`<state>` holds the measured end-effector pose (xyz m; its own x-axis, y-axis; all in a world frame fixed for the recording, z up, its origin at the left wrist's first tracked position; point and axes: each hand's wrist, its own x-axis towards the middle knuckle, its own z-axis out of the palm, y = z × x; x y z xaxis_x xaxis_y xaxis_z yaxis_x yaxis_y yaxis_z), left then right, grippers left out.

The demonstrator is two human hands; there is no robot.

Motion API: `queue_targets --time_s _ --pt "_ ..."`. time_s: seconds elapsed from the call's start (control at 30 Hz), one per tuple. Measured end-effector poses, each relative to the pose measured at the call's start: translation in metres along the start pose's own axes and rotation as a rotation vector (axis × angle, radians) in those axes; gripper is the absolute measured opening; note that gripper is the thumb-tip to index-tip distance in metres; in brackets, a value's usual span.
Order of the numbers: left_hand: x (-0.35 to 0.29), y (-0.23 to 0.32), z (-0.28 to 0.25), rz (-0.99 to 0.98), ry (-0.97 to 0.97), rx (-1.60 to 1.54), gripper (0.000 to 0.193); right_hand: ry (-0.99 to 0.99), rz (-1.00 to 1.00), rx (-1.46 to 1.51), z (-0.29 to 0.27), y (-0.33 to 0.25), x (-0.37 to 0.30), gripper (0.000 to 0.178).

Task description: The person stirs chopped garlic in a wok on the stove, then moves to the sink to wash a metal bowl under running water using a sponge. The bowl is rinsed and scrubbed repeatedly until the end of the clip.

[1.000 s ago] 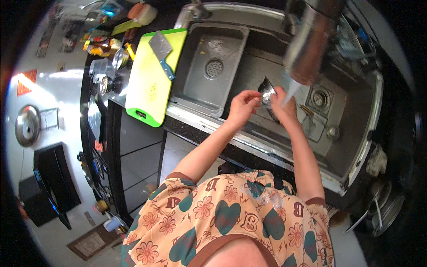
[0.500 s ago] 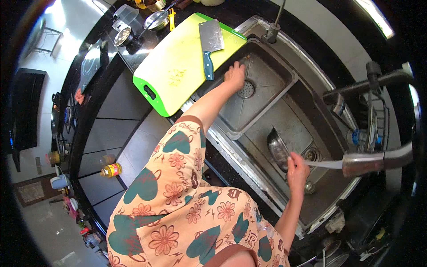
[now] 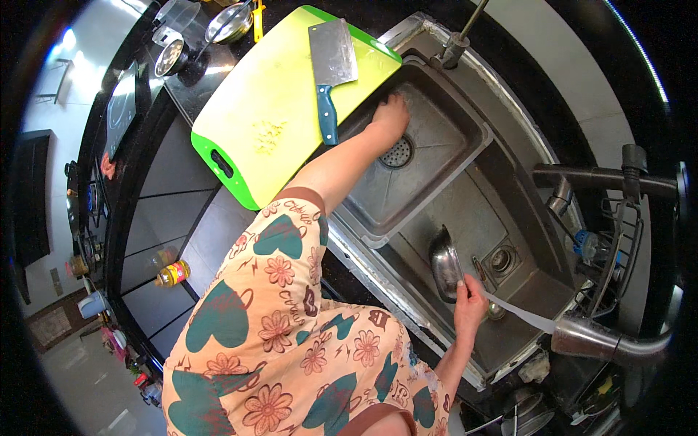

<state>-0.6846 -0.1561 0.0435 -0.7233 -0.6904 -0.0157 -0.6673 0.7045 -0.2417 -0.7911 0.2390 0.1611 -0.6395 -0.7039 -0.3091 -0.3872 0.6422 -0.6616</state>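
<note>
My left hand [image 3: 390, 115] reaches into the left sink basin [image 3: 429, 182] and rests palm down near its far corner, just above the round drain strainer [image 3: 398, 152]. Whether it holds anything is hidden. My right hand [image 3: 469, 301] grips the rim of a small steel bowl [image 3: 445, 261], tilted on its side in the right sink basin [image 3: 487, 218]. A stream of water [image 3: 520, 312] runs from the pull-out tap head [image 3: 592, 338] toward that hand.
A green cutting board [image 3: 269, 109] lies left of the sink with a cleaver [image 3: 331, 65] and yellow chopped bits [image 3: 267, 134] on it. Steel bowls and lids [image 3: 207, 33] stand behind it. A dish rack [image 3: 618, 240] sits at the right. A yellow-capped bottle [image 3: 171, 275] is lower left.
A second ago both hands held the steel bowl under the tap. My left hand has let go and moved over into the left basin. The right hand keeps the bowl.
</note>
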Motion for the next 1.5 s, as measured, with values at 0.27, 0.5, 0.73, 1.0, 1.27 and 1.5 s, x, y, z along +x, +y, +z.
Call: queue_targets --time_s 0.27,0.5,0.73,1.0,1.27,1.5 --pt "-0.005 -0.019 0.0 -0.033 0.07 -0.31 0.015 0.048 0.145 0.504 0.015 0.017 0.02 0.027" --pt "-0.009 -0.004 -0.018 -0.404 0.002 -0.673 0.013 0.118 0.295 0.843 0.01 0.009 0.01 0.027" --pt "-0.107 0.123 -0.122 0.192 0.166 -1.34 0.015 0.197 0.344 0.93 -0.008 0.022 -0.007 0.031" --pt "-0.161 0.179 -0.157 0.217 0.134 -1.121 0.044 0.097 0.236 1.272 -0.043 0.015 -0.027 0.022" --pt "-0.197 0.168 -0.158 -0.191 0.043 -1.178 0.046 0.014 0.17 1.558 -0.06 0.026 -0.039 0.023" --pt "-0.233 0.179 -0.145 -0.95 -0.487 -2.179 0.04 0.029 0.358 1.887 -0.078 0.053 -0.044 0.014"
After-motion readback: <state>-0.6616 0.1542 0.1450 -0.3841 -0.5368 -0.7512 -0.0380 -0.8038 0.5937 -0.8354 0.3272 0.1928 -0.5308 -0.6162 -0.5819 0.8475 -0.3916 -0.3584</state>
